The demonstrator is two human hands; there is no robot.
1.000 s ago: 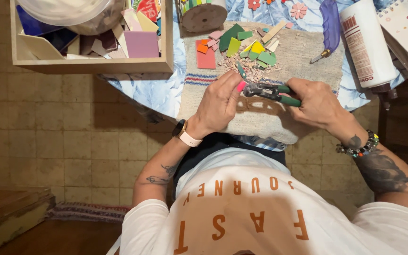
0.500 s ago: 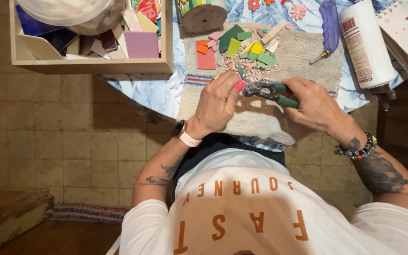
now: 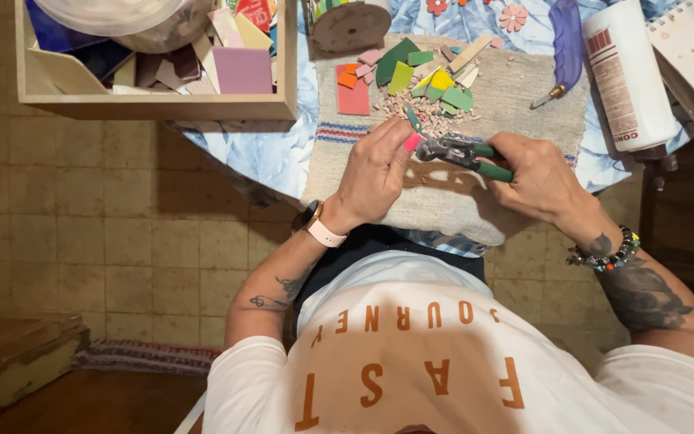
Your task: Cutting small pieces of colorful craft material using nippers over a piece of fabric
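Head view: hands [image 3: 459, 165] nip thin green shard [image 3: 414, 120] with metal nippers [image 3: 463, 153].

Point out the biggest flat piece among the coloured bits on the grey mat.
The red rectangular tile at the pile's left edge; the green, yellow and pink pieces beside it are smaller.

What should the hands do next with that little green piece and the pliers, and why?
Probably squeeze the green-handled nippers. The right hand has its grip on the handles, the left hand pinches a small green tile shard at the tool's head, and a pile of tile crumbs lies just beyond.
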